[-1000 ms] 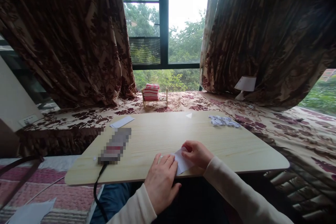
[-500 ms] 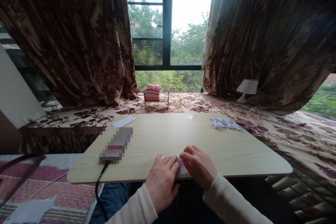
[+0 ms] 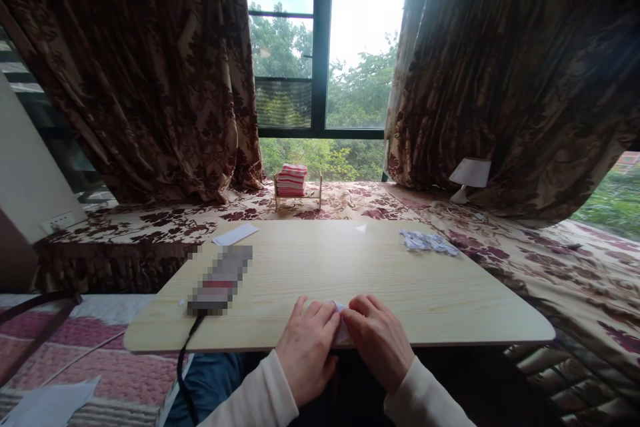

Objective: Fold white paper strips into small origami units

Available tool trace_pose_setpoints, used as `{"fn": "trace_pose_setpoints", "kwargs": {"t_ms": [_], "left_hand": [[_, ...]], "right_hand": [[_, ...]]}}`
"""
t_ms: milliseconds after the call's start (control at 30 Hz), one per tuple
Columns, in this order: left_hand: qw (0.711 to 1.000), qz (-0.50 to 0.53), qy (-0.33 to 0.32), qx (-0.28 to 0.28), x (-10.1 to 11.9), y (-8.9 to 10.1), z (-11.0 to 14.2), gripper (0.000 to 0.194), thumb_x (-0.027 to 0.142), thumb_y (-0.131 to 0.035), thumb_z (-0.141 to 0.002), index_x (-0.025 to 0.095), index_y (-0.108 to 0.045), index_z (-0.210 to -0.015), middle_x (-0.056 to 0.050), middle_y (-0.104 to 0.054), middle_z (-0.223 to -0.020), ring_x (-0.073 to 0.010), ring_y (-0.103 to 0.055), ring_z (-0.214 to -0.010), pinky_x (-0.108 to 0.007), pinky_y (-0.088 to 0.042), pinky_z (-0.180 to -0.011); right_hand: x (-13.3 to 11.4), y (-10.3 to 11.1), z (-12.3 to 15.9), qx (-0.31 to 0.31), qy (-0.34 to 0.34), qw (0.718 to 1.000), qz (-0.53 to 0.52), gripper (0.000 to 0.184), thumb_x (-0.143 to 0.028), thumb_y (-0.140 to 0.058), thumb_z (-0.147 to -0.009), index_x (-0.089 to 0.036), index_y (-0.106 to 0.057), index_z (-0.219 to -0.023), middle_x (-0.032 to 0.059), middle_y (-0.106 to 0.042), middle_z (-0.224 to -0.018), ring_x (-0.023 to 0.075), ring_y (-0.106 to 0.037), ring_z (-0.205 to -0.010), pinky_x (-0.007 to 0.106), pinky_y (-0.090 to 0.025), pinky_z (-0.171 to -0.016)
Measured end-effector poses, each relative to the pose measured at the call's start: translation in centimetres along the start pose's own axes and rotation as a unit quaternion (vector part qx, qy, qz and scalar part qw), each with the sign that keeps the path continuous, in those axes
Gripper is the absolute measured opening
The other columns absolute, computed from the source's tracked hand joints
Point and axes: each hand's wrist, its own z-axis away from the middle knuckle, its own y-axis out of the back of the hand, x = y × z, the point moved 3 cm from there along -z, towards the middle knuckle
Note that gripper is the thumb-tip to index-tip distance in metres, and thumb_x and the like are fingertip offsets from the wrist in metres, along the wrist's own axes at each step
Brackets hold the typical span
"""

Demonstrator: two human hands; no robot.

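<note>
A small piece of white paper [image 3: 341, 335] lies at the near edge of the light wood table [image 3: 425, 293], mostly covered by my hands. On its left side my left hand [image 3: 309, 347] presses down, fingers closed over the paper. From the right, my right hand [image 3: 379, 335] pinches the paper's upper part between thumb and fingers. The fingertips of both hands almost meet over it. How the paper is folded is hidden beneath them.
Folded white paper slips [image 3: 430, 242] lie heaped at the back right of the table. A white paper strip [image 3: 236, 234] rests at the back left, near a blurred-out device [image 3: 223, 280] with a black cable [image 3: 184, 367]. Behind stand a small rack of striped cloths [image 3: 292, 181] and a lamp [image 3: 470, 173].
My right hand has moved slightly left and down, closer to my left hand, and less of the paper shows. The whole view has shifted a little.
</note>
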Motion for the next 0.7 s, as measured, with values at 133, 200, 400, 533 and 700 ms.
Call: {"fn": "trace_pose_setpoints", "kwargs": {"t_ms": [133, 200, 400, 533, 700], "left_hand": [[1.0, -0.008, 0.025, -0.015, 0.1, -0.2, -0.2, 0.054, 0.029, -0.052, -0.068, 0.021, -0.045, -0.121, -0.005, -0.046, -0.13, -0.0238, -0.037, -0.118, -0.049, -0.011, -0.108], [0.999, -0.01, 0.029, -0.014, 0.1, -0.3, -0.3, 0.054, 0.028, -0.052, -0.067, 0.021, -0.045, -0.121, -0.005, -0.046, -0.129, -0.0235, -0.037, -0.118, -0.049, -0.011, -0.108], [0.999, -0.007, 0.034, -0.014, -0.1, -0.1, -0.1, 0.056, 0.026, -0.053, -0.066, 0.022, -0.045, -0.121, -0.004, -0.045, -0.13, -0.023, -0.036, -0.119, -0.047, -0.011, -0.109], [1.0, 0.015, -0.001, -0.011, -0.1, 0.5, 0.2, 0.048, 0.025, -0.049, -0.07, 0.02, -0.047, -0.118, -0.005, -0.048, -0.126, -0.0218, -0.039, -0.117, -0.044, -0.014, -0.109], [1.0, 0.008, 0.011, -0.006, -0.3, 0.2, 0.0, 0.044, 0.022, -0.05, -0.067, 0.021, -0.05, -0.111, -0.004, -0.049, -0.124, -0.0223, -0.04, -0.116, -0.047, -0.012, -0.108]], "right_hand": [[0.4, -0.2, 0.5, 0.001, -0.019, 0.999, -0.038, 0.017, -0.014, -0.046, -0.087, -0.019, -0.059, -0.078, 0.0038, -0.056, -0.082, 0.0169, -0.048, -0.08, 0.027, -0.04, -0.072], [0.4, -0.3, 0.6, 0.0, -0.021, 0.999, -0.042, 0.017, -0.014, -0.046, -0.087, -0.019, -0.059, -0.078, 0.0041, -0.056, -0.082, 0.0174, -0.048, -0.081, 0.028, -0.041, -0.073], [0.1, -0.3, 0.7, 0.001, -0.022, 0.999, -0.042, 0.016, -0.014, -0.048, -0.087, -0.02, -0.061, -0.08, 0.0038, -0.056, -0.081, 0.0176, -0.05, -0.079, 0.029, -0.042, -0.071], [-0.1, -0.2, 0.5, -0.003, -0.023, 0.999, -0.044, 0.018, -0.015, -0.045, -0.088, -0.02, -0.062, -0.082, 0.004, -0.056, -0.08, 0.0178, -0.05, -0.079, 0.029, -0.043, -0.071], [-0.3, -0.2, 0.3, -0.019, -0.029, 0.999, -0.037, 0.019, -0.016, -0.045, -0.088, -0.019, -0.06, -0.078, 0.0039, -0.056, -0.079, 0.0178, -0.05, -0.078, 0.03, -0.042, -0.071]]}}
